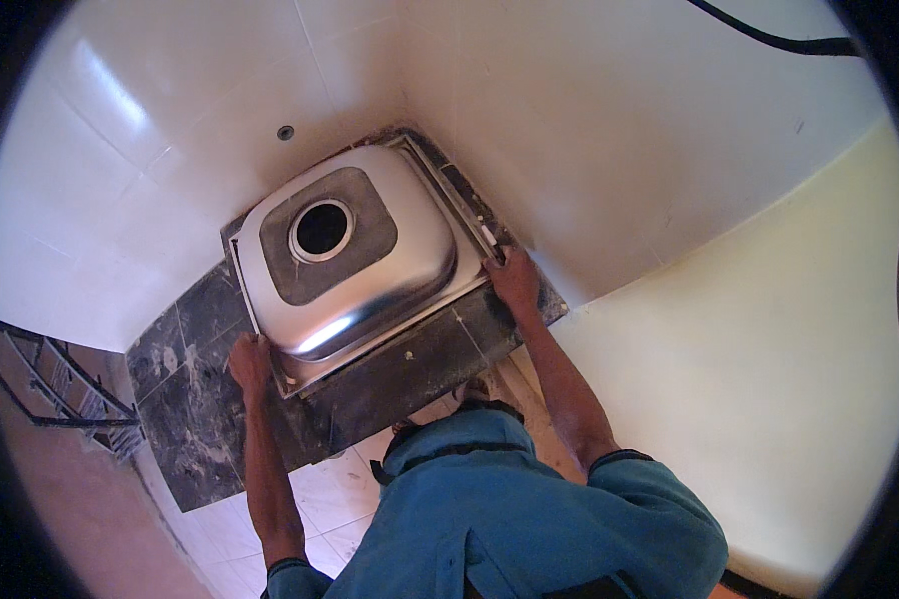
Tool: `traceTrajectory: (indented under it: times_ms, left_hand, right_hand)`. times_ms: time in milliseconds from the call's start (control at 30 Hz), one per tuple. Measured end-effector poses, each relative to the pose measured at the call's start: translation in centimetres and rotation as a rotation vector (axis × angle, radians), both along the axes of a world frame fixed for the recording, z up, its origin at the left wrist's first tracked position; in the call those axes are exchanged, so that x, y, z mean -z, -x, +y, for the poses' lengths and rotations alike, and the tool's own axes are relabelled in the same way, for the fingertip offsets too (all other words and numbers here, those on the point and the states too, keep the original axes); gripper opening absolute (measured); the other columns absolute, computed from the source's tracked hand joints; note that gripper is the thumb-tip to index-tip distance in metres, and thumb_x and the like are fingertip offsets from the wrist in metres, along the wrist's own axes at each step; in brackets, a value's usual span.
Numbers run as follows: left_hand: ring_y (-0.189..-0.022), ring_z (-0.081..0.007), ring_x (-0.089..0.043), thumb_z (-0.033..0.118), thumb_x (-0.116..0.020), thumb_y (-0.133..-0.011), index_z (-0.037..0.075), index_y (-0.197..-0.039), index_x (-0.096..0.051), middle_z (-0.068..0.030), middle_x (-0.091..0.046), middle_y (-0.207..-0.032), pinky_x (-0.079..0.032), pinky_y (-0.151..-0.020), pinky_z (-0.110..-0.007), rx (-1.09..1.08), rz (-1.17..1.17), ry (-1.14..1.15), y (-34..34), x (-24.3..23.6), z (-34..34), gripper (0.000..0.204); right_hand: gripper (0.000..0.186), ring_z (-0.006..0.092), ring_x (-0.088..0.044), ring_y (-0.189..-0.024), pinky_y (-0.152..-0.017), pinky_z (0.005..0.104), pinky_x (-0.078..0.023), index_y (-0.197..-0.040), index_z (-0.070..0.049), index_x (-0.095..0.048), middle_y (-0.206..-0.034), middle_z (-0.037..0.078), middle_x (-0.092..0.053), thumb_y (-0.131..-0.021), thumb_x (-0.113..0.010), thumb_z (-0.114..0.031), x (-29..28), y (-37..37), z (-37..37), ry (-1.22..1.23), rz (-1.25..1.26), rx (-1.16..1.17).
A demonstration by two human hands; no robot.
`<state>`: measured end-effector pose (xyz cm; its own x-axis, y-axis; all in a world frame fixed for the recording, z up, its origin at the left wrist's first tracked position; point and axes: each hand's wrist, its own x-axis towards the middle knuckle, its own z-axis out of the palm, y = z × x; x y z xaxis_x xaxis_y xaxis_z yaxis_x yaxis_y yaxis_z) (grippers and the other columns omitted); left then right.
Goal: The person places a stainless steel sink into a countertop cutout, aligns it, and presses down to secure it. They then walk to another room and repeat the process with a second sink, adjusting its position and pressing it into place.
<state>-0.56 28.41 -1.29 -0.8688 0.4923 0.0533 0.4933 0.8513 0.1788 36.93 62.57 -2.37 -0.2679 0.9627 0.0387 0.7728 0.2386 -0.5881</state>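
A pale, glossy tiled wall [220,70] rises behind a slab-like black stone countertop [195,369], smeared with dust, and on it, set slantwise near the corner, is an upturned sink of silver brushed metal [420,240], its rounded bowl uppermost and its flat rim toward the counter; whether the rim sits wholly flat I cannot tell. The sink lies ahead of the fingers, away from the teal-shirted body, and its longer axis seems to run from lower left to upper right, roughly along the line joining the two hands. Neither hand is nearer, since both touch the rim: the bare left hand [250,361] at the near left corner, the bare right hand [511,278] at the near right corner, farther forward than the left. The fingers of each look curled closed about the rim's edge, though the fingertips are partly hidden, and how they grip underneath does not show. On the bowl's underside, a dark grey rounded-square pad [375,215] surrounds a round black drain hole [322,230], which faces up. Smaller again is a round dark wall fitting [286,132] beyond the sink. No brand, label or writing can be read anywhere
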Motion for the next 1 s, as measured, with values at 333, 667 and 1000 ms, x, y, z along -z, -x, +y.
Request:
traceTrajectory:
  times_ms: [333, 667, 1000]
  left_hand:
    - [-0.101, -0.0383, -0.058, 0.027, -0.062, -0.091, 0.002, -0.110, -0.061, -0.0190, -0.061, -0.104, -0.045, -0.086, -0.047, -0.039, 0.140, -0.353, -1.1, 5.7, -0.7, 0.032]
    - [-0.114, -0.0384, -0.053, 0.028, -0.063, -0.088, 0.004, -0.118, -0.060, -0.0172, -0.062, -0.114, -0.042, -0.095, -0.048, 0.160, 0.096, -0.428, -1.7, 5.0, -3.9, 0.039]
    - [-0.109, -0.0382, -0.053, 0.027, -0.067, -0.087, 0.003, -0.117, -0.059, -0.0156, -0.060, -0.110, -0.042, -0.094, -0.049, -0.068, 0.162, -0.285, -5.0, 3.7, -5.9, 0.040]
  right_hand:
    - [0.035, 0.0392, -0.064, -0.098, -0.084, 0.0494, -0.052, -0.105, -0.004, -0.068, -0.103, 0.019, -0.064, -0.086, -0.069, -0.033, -0.3, -0.3, -0.9, -0.118, 0.003, -0.080]
    - [0.034, 0.0366, -0.066, -0.096, -0.083, 0.0470, -0.054, -0.110, -0.008, -0.067, -0.106, 0.016, -0.065, -0.088, -0.069, -0.033, -3.1, -0.7, -2.8, -0.064, 0.081, -0.245]
    - [0.033, 0.0331, -0.066, -0.096, -0.085, 0.0434, -0.052, -0.106, -0.007, -0.067, -0.102, 0.014, -0.067, -0.081, -0.076, -0.026, -3.1, -0.6, -3.2, 0.077, 0.202, -0.297]
